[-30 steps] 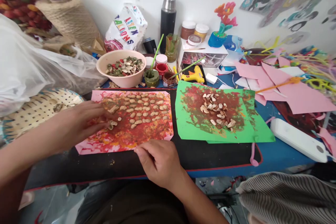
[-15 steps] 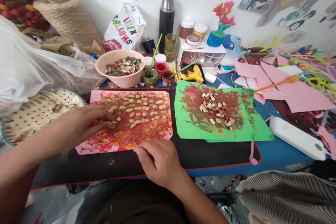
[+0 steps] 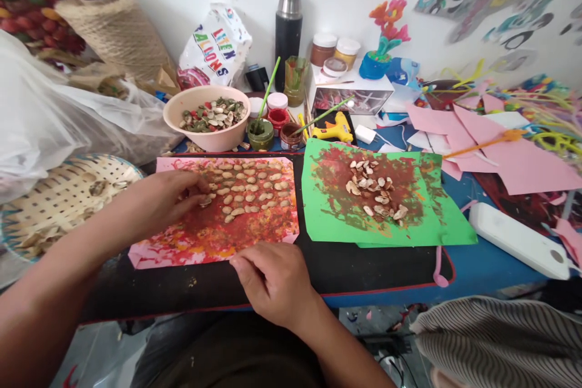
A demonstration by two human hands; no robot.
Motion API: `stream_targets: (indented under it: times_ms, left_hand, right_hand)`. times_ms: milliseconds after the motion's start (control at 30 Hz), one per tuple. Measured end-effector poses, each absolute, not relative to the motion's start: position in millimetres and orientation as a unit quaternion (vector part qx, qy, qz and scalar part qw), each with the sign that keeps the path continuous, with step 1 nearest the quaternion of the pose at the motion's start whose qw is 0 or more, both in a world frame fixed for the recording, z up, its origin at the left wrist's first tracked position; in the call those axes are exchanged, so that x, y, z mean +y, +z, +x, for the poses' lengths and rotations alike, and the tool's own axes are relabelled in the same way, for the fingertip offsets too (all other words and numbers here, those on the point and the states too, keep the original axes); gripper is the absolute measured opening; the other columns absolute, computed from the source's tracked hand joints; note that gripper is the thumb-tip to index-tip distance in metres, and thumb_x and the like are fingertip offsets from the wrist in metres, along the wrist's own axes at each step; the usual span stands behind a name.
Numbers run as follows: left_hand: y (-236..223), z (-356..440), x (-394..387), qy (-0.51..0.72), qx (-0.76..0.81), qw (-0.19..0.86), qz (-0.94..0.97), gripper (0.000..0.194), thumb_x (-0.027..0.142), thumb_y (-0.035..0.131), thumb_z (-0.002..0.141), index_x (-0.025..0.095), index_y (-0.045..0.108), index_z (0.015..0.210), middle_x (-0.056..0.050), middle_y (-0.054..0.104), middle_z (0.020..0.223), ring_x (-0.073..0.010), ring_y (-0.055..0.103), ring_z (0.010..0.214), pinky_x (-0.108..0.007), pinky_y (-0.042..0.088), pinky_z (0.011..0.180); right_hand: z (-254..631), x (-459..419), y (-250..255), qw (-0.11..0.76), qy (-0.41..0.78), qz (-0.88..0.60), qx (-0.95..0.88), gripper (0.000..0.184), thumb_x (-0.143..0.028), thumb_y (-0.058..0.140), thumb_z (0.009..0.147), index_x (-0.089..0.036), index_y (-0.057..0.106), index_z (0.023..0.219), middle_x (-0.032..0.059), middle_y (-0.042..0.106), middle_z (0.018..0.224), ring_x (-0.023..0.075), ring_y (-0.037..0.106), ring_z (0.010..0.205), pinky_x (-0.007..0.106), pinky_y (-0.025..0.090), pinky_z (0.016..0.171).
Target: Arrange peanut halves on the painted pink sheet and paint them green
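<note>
My left hand (image 3: pixel 166 201) is over the left part of a paint-smeared pink sheet (image 3: pixel 213 242). Its fingers are bent and closed on a small peanut shell (image 3: pixel 206 200) by the thumb tip, partly hidden. Rows of peanut shells (image 3: pixel 250 188) lie across the upper right of that sheet. My right hand (image 3: pixel 275 282) rests curled in a loose fist at the sheet's lower edge, with nothing seen in it. Beside it, a green sheet (image 3: pixel 318 224) with brown paint bears a loose heap of split shells (image 3: pixel 373 185).
A pink bowl (image 3: pixel 175 112) of shells, paint jars (image 3: pixel 260 135) and a yellow glue gun (image 3: pixel 334 127) stand behind the sheets. A woven basket (image 3: pixel 50 194) is at left. Pink paper scraps (image 3: pixel 522 157) and a white device (image 3: pixel 518 241) lie right. A striped cloth (image 3: pixel 486 339) shows lower right.
My left hand has moved slightly right and up across the pink sheet, with the shell at its fingertips nearer the rows. My right hand stays in place.
</note>
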State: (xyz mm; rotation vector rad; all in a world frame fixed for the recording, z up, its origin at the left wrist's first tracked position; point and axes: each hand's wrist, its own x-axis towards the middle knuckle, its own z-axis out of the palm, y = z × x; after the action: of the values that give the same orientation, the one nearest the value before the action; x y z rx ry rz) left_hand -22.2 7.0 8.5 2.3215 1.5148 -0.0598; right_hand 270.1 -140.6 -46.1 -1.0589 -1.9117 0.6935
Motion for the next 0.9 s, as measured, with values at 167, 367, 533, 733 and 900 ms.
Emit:
stream_targets:
  times_ms: [167, 367, 533, 733, 900]
  left_hand:
    - [12.8, -22.2, 1.8, 0.013, 0.541, 0.18, 0.821, 0.044, 0.061, 0.052, 0.103, 0.03, 0.082, 0.112, -0.01, 0.092, 0.113, -0.0341, 0.084, 0.1, -0.046, 0.068, 0.096]
    - [4.3, -27.7, -8.3, 0.007, 0.541, 0.166, 0.824, 0.039, 0.057, 0.051, 0.104, 0.032, 0.081, 0.107, -0.01, 0.091, 0.115, -0.0351, 0.085, 0.103, -0.047, 0.067, 0.094]
    - [1.4, -24.8, -12.6, 0.023, 0.538, 0.172, 0.825, 0.04, 0.056, 0.054, 0.103, 0.031, 0.085, 0.109, -0.012, 0.092, 0.118, -0.0353, 0.085, 0.108, -0.048, 0.068, 0.101]
    - [5.8, -19.4, -17.3, 0.035, 0.521, 0.173, 0.835, 0.044, 0.061, 0.054, 0.106, 0.03, 0.084, 0.106, -0.013, 0.091, 0.115, -0.0377, 0.085, 0.106, -0.052, 0.068, 0.099]
    - [4.6, -12.1, -22.0, 0.048, 0.52, 0.076, 0.85, 0.036, 0.053, 0.05, 0.11, 0.029, 0.076, 0.103, -0.012, 0.086, 0.104, -0.0356, 0.082, 0.095, -0.05, 0.066, 0.092]
  right_hand:
    - [270.1, -140.9, -46.8, 0.41, 0.275, -0.422, -0.76, 0.053, -0.044, 0.05, 0.134, -0.024, 0.078, 0.094, 0.0025, 0.085, 0.078, 0.0177, 0.078, 0.069, 0.03, 0.053, 0.069]
    - [269.9, -141.0, -46.0, 0.41, 0.271, -0.423, -0.761, 0.053, -0.043, 0.05, 0.134, -0.024, 0.078, 0.092, 0.0028, 0.085, 0.078, 0.0179, 0.077, 0.068, 0.031, 0.054, 0.068]
    - [269.8, -140.6, -45.2, 0.401, 0.267, -0.422, -0.768, 0.052, -0.042, 0.052, 0.133, -0.025, 0.077, 0.091, 0.003, 0.085, 0.078, 0.0182, 0.078, 0.067, 0.031, 0.053, 0.067]
    - [269.9, -140.2, -45.2, 0.422, 0.267, -0.422, -0.757, 0.057, -0.046, 0.046, 0.135, -0.025, 0.076, 0.091, 0.0021, 0.083, 0.076, 0.0172, 0.076, 0.067, 0.029, 0.052, 0.068]
    - [269.3, -140.7, -46.9, 0.4, 0.265, -0.423, -0.769, 0.051, -0.043, 0.053, 0.133, -0.025, 0.077, 0.091, 0.0026, 0.082, 0.076, 0.0179, 0.076, 0.067, 0.029, 0.053, 0.069]
